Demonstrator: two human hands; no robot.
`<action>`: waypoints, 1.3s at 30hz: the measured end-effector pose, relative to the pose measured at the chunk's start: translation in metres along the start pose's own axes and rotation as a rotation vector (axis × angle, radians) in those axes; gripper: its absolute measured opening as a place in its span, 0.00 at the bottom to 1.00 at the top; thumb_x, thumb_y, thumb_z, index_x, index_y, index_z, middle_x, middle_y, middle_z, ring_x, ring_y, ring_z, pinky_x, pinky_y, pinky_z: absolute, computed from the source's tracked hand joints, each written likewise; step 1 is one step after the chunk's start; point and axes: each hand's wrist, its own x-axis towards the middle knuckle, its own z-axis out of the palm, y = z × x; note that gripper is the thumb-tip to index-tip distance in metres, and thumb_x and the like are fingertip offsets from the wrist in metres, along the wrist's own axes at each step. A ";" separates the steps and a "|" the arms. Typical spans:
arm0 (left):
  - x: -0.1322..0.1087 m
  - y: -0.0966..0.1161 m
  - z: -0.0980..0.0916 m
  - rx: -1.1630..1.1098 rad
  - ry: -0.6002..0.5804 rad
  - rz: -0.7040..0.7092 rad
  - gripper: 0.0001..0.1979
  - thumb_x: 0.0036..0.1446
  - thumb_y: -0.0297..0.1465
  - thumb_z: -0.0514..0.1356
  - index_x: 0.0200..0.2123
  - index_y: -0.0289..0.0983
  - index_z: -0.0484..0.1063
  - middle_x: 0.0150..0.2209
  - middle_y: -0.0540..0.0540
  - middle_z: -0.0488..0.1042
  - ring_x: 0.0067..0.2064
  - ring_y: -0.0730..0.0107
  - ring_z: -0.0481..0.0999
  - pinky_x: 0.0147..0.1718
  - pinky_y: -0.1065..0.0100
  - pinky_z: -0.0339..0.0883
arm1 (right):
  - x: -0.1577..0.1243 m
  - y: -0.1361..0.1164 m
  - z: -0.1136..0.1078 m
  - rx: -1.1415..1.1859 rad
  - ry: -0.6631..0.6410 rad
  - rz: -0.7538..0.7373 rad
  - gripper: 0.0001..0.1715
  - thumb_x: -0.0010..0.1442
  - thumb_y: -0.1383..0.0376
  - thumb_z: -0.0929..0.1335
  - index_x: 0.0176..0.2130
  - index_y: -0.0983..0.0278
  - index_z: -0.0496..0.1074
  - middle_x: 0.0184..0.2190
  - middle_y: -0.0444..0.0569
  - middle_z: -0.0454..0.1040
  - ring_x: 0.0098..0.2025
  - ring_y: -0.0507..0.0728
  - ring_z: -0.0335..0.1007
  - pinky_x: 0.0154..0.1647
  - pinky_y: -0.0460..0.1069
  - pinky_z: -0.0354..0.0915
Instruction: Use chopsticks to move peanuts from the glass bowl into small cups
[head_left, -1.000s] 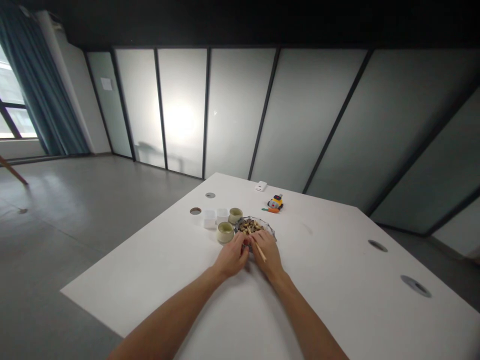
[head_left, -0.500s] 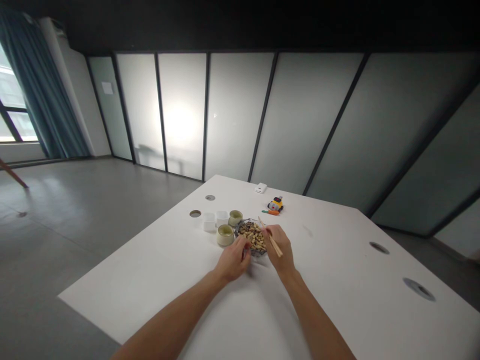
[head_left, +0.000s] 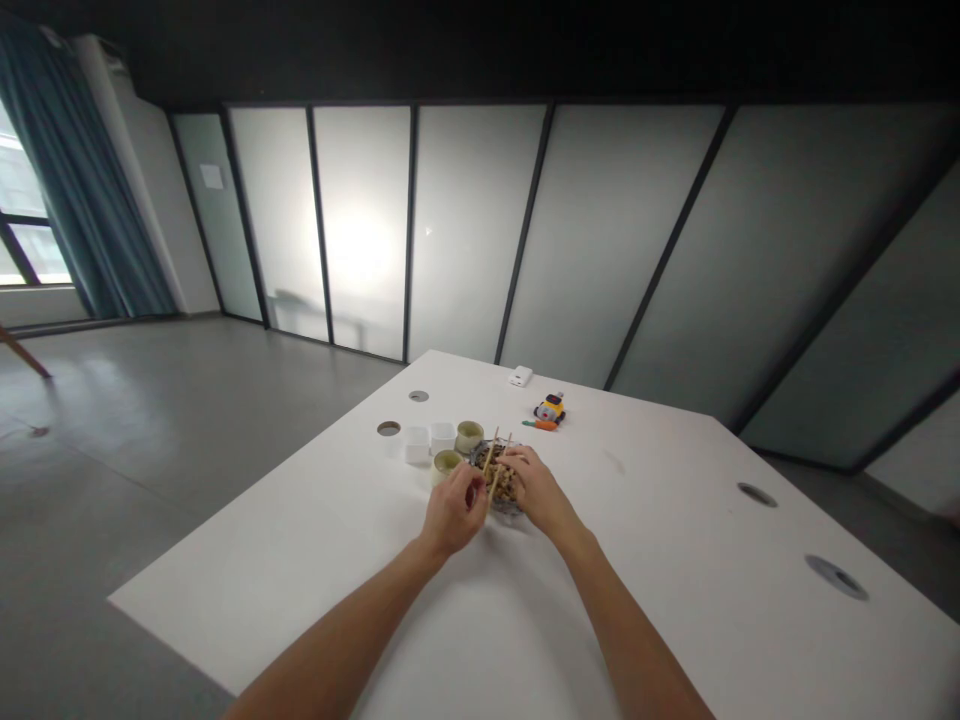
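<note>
A glass bowl (head_left: 480, 457) filled with brown nuts sits on the white table (head_left: 675, 560). My right hand (head_left: 534, 490) is over the bowl and grips a pair of wooden chopsticks (head_left: 493, 462), which stand tilted, tips down in the nuts. My left hand (head_left: 452, 513) is at the bowl's left edge, fingers curled and touching the chopsticks' lower part. A green cup (head_left: 445, 464) stands just left of the bowl, partly hidden by my left hand.
Behind the bowl are a second green cup (head_left: 469, 434) and two small white cups (head_left: 429, 440). Farther back lie a yellow toy (head_left: 550, 408), an orange pen (head_left: 541, 425) and a white box (head_left: 520, 376). Round cable holes (head_left: 836, 577) dot the table.
My right hand swung the chopsticks from pointing back over the wrist to standing over the bowl. My left hand rose to meet them.
</note>
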 end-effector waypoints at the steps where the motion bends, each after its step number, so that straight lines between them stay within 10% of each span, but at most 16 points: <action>1: 0.000 0.000 0.000 0.006 0.002 0.012 0.04 0.63 0.26 0.54 0.35 0.40 0.65 0.30 0.51 0.68 0.28 0.72 0.67 0.28 0.71 0.60 | -0.002 -0.001 -0.005 0.011 0.031 0.005 0.27 0.62 0.76 0.61 0.52 0.59 0.79 0.54 0.53 0.73 0.56 0.59 0.72 0.63 0.58 0.68; 8: -0.014 0.023 0.005 0.098 -0.104 0.372 0.06 0.61 0.23 0.54 0.36 0.40 0.66 0.30 0.50 0.73 0.30 0.70 0.72 0.28 0.68 0.60 | -0.077 0.025 -0.033 -0.094 0.284 0.037 0.16 0.71 0.64 0.61 0.48 0.60 0.77 0.48 0.56 0.72 0.53 0.61 0.73 0.56 0.58 0.73; 12: -0.033 0.054 0.016 0.131 -0.428 0.553 0.07 0.60 0.25 0.55 0.40 0.41 0.68 0.34 0.49 0.76 0.32 0.68 0.75 0.29 0.67 0.62 | -0.149 0.051 -0.035 -0.217 0.230 0.098 0.14 0.70 0.62 0.63 0.48 0.59 0.77 0.49 0.55 0.73 0.51 0.61 0.74 0.54 0.58 0.74; 18: -0.051 0.074 0.030 0.114 -0.843 0.356 0.23 0.65 0.43 0.62 0.58 0.41 0.67 0.59 0.42 0.75 0.58 0.53 0.73 0.58 0.55 0.66 | -0.171 0.042 -0.034 -0.276 0.058 0.220 0.16 0.69 0.66 0.62 0.48 0.61 0.78 0.52 0.57 0.77 0.56 0.63 0.73 0.60 0.61 0.70; 39: -0.030 0.029 0.020 0.184 -0.792 0.141 0.19 0.64 0.39 0.64 0.56 0.40 0.72 0.61 0.41 0.73 0.61 0.50 0.70 0.61 0.50 0.63 | -0.161 0.028 -0.037 -0.218 0.000 0.260 0.17 0.68 0.65 0.64 0.50 0.61 0.80 0.52 0.56 0.79 0.55 0.63 0.73 0.60 0.61 0.68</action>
